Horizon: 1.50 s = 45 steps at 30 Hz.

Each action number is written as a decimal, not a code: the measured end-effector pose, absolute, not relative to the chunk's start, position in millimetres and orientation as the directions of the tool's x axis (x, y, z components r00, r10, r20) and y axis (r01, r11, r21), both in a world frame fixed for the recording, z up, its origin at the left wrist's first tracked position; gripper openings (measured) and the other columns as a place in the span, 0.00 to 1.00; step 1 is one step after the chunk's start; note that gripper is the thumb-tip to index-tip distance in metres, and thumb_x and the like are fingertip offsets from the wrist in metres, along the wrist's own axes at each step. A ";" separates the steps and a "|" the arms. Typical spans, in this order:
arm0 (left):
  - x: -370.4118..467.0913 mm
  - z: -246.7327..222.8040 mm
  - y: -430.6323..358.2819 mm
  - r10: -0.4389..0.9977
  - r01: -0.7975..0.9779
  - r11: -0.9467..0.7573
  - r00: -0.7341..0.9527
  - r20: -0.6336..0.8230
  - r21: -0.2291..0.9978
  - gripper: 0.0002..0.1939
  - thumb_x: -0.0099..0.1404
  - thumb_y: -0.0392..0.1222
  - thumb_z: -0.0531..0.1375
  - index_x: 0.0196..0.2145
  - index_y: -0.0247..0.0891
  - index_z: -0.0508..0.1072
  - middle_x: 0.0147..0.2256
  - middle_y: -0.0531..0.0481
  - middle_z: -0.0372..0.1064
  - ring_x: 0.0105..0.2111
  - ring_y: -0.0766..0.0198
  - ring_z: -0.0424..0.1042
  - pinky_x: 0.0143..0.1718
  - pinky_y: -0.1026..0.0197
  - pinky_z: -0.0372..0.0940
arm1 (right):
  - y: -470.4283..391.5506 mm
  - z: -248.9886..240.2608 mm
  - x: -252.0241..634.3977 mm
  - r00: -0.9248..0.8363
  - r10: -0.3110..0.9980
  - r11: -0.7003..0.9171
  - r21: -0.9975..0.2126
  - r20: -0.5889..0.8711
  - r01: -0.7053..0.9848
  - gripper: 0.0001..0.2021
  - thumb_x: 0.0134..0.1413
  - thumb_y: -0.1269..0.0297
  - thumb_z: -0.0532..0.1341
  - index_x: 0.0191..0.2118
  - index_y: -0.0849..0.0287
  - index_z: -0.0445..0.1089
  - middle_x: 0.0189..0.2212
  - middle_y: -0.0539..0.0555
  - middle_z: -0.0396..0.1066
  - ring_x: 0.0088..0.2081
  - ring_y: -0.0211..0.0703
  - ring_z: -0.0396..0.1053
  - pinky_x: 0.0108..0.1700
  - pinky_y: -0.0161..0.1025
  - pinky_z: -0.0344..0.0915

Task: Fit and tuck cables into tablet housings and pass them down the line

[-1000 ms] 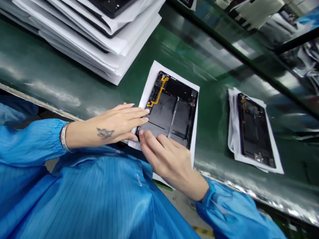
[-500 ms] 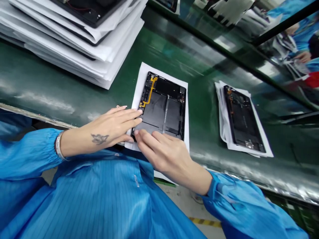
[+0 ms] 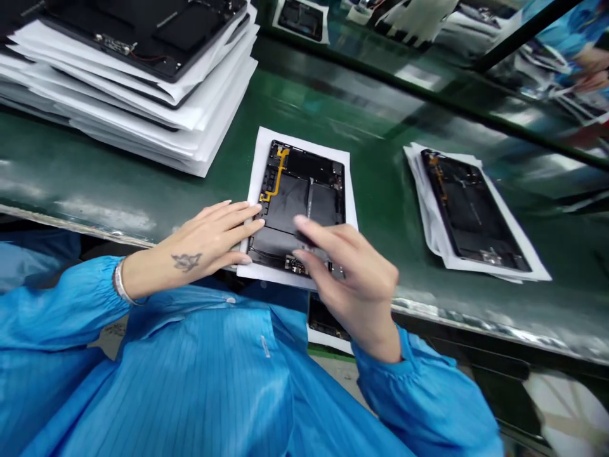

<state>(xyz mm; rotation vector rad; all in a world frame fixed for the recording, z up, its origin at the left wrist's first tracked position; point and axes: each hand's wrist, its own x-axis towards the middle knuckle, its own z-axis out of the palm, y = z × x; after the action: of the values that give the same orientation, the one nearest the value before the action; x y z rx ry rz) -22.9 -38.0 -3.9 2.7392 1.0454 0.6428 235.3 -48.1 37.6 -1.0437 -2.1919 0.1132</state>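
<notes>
Two bare hands are at the open tablet. The left hand is spread nearly flat, its fingertips on the tablet's left edge and holding nothing visible. The right hand is over the near right part, thumb and forefinger parted and the other fingers curled; whether its fingertips touch anything, I cannot tell. An orange ribbon cable runs along the tablet's far left side, and a small circuit board shows at its near edge. The tablet lies on white paper on the green table. To the right, well apart, a second tablet rests on several sheets. To the left stands a tall paper stack with a dark device on top. Beyond the dark rail lies another device, and at the far right is a blurred co-worker's hand
</notes>
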 end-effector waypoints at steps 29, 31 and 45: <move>-21.8 1.2 -56.0 0.524 0.534 -0.835 0.699 0.487 0.133 0.16 0.73 0.35 0.57 0.55 0.26 0.71 0.57 0.36 0.71 0.56 0.48 0.73 0.55 0.47 0.74 | -86.8 -24.2 218.1 -0.408 0.547 0.769 -0.246 0.731 0.590 0.20 0.63 0.73 0.62 0.60 0.60 0.70 0.32 0.55 0.76 0.40 0.46 0.69 0.50 0.48 0.74; -21.8 1.7 -54.6 0.509 0.530 -0.841 0.703 0.497 0.111 0.16 0.74 0.37 0.58 0.55 0.26 0.71 0.56 0.36 0.72 0.55 0.48 0.74 0.54 0.48 0.74 | -90.4 -25.1 223.9 -0.366 0.577 0.731 -0.262 0.730 0.630 0.22 0.61 0.76 0.62 0.61 0.57 0.69 0.32 0.54 0.76 0.39 0.45 0.69 0.50 0.50 0.75; 7.1 10.5 -67.1 0.558 0.647 -0.753 0.726 0.402 -0.121 0.26 0.71 0.51 0.59 0.58 0.28 0.70 0.50 0.30 0.72 0.52 0.44 0.73 0.48 0.49 0.73 | -64.4 18.1 217.0 -0.307 0.838 0.543 -0.750 0.451 0.378 0.08 0.65 0.70 0.60 0.42 0.54 0.77 0.36 0.53 0.78 0.38 0.44 0.74 0.41 0.45 0.73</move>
<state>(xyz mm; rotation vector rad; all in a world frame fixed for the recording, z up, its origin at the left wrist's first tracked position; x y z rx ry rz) 7.1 -67.1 10.5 3.1510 1.1213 0.5933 217.0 -64.4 18.1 -0.9916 -1.9022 0.6603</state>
